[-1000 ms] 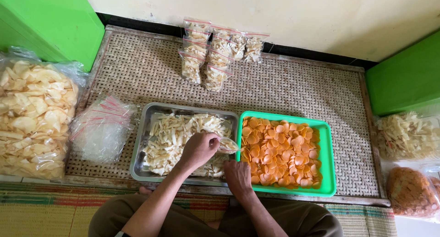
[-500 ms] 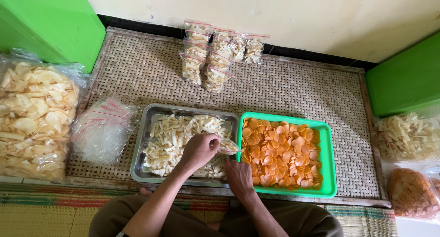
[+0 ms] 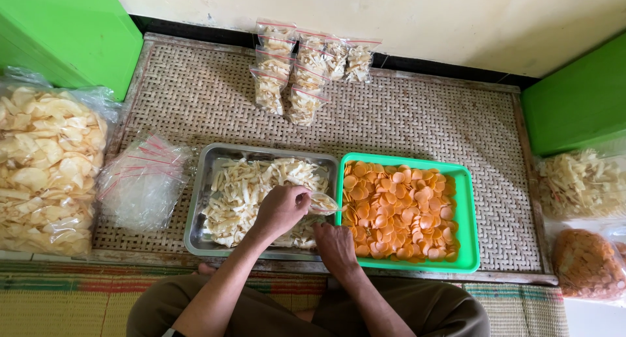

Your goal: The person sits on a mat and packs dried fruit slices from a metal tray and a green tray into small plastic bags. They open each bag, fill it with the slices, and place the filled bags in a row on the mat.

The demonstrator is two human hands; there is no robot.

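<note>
My left hand [image 3: 282, 210] is over the metal tray [image 3: 195, 229] of pale chip strips [image 3: 244, 193]. Its fingers pinch a small clear bag [image 3: 324, 204] that holds a few pale chips and sticks out to the right, over the seam between the two trays. Just below the bag, my right hand [image 3: 336, 244] lies at the metal tray's near right corner, fingers curled down into the chips; what they hold is hidden. To the right, touching the metal tray, a green tray [image 3: 471, 226] is full of round orange chips [image 3: 401, 213].
Several filled small bags [image 3: 297, 66] lie at the back of the woven mat [image 3: 424, 125]. A pile of empty clear bags [image 3: 140, 184] sits left of the metal tray. Big bags of chips lie at the left [image 3: 42, 167] and right [image 3: 577, 184]. Green boxes [image 3: 62, 30] flank the mat.
My left hand has shifted slightly over the pale chips with the small bag. Everything else is as before.
</note>
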